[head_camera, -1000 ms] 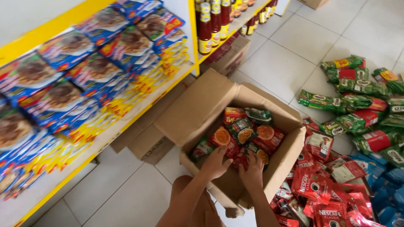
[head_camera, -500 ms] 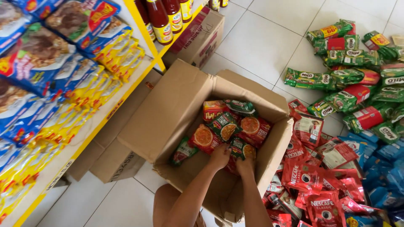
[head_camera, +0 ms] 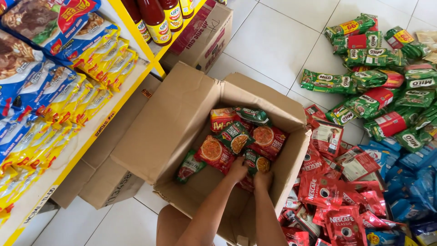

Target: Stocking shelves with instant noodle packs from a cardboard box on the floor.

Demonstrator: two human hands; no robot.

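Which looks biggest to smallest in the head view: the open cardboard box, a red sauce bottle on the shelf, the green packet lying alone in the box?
1. Open cardboard box, largest by far.
2. Red sauce bottle.
3. Green packet, looking close in size to the bottle, which is cut off at the frame edge, so their order is unsure.

- A floor (head_camera: pixel 273 41) of large pale square tiles with thin dark grout lines spreads beyond the fingers and to their right.
- A yellow-edged shelf unit (head_camera: pixel 98 119) runs along the left of the fingers, its pale board tilted across the view.
- A yellow upright post (head_camera: pixel 132 32) rises far up-left of the fingers.
- Even, soft daylight, with faint shadows on the tiles.
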